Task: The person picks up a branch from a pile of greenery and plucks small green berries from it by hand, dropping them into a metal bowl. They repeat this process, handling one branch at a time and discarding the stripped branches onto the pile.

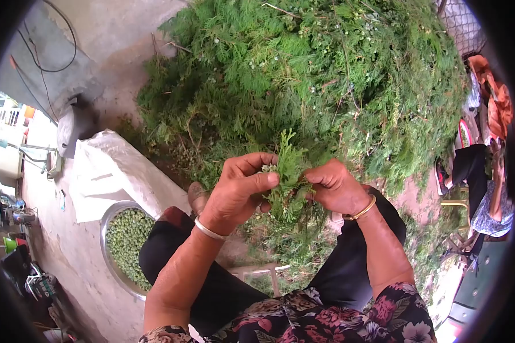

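Between my two hands is a leafy evergreen sprig (289, 163) with flat, feathery green leaves. My left hand (243, 186) pinches it between thumb and fingers, and small pale cones show beside the fingertips. On the other side, my right hand (336, 186) has its fingers closed at the sprig's edge; the exact spot they grip is partly hidden. Just beyond both hands rises a large heap of cut evergreen branches (303, 74), dotted with small pale cones. To the left of my knee stands a round metal basin (104, 240) holding many small green cones.
A white sack (114, 171) lies on the concrete floor beside the basin. Loose green clippings (286, 246) cover the ground between my legs, near a low wooden frame (263, 268). Another person (492, 200) sits at the far right, close to the heap.
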Motion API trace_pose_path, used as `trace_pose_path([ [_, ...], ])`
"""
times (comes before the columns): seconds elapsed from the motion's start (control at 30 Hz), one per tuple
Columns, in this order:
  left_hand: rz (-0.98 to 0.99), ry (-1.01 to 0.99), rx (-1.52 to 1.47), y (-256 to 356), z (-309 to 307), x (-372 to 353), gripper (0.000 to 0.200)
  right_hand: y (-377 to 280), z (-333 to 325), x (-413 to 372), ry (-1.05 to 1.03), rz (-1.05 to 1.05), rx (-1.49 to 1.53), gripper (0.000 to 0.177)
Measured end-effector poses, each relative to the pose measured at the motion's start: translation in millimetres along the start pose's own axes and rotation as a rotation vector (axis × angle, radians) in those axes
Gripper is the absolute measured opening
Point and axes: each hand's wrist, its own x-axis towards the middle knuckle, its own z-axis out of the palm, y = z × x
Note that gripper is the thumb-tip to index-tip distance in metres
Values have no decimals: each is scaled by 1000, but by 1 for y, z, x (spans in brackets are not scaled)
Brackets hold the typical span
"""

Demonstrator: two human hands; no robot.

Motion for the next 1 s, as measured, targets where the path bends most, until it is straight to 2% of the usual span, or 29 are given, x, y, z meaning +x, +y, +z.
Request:
trace_pose_path([
  [0.2, -86, 18, -271, -5, 7, -4, 18, -9, -5, 2, -52, 14, -38, 31],
  [0.37, -140, 31, -201, 4, 4, -6, 18, -8, -3, 3, -118, 30, -96, 27],
  [0.43, -157, 31, -143, 7, 6, -7, 18, -5, 2, 3, -88, 80, 26, 22],
  [0.53, -106, 84, -98, 7, 7, -7, 19, -5, 3, 4, -37, 28, -7, 20],
  [0.6, 39, 232, -61, 3, 9, -4, 18, -6, 5, 4, -18, 51, -3, 20],
  [0.63, 38, 233, -60, 4, 12, -4, 18, -7, 6, 5, 1, 72, -1, 20],
  [0.8, 207, 343, 258, 3, 11, -2, 14, -12, 7, 10, 25, 102, -24, 18],
  [1.0, 276, 463, 438, 6, 16, 0, 14, -12, 10, 15, 94, 5, -62, 19],
])
